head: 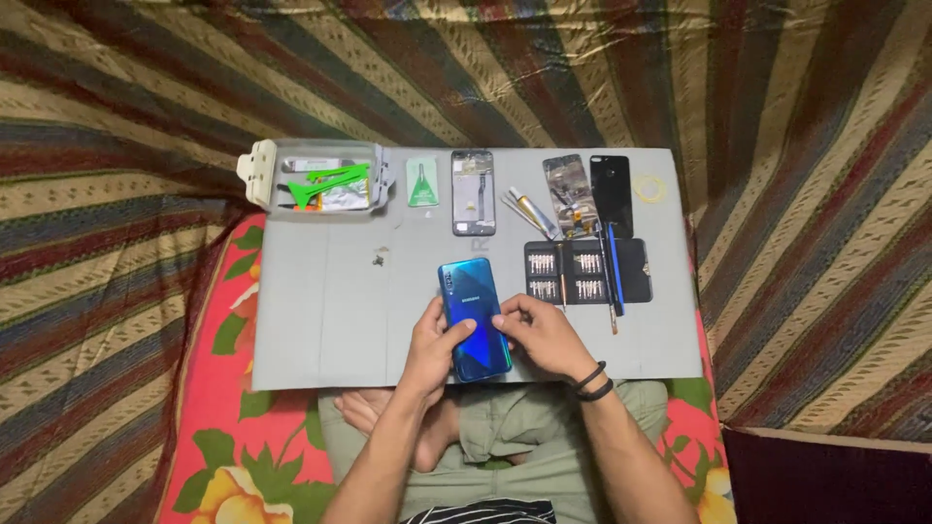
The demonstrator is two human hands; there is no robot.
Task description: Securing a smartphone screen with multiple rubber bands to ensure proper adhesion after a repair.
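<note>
Blue phone lies back-up on the grey mat, long axis running away from the person w/ slight tilt — left hand grips its left edge, right hand its right, both equally near.

A glossy blue smartphone lies back-up on the grey work mat — its top end pointing away from the person, slightly tilted — with its lower half flanked and touched by both hands, near the mat's front edge.
</note>
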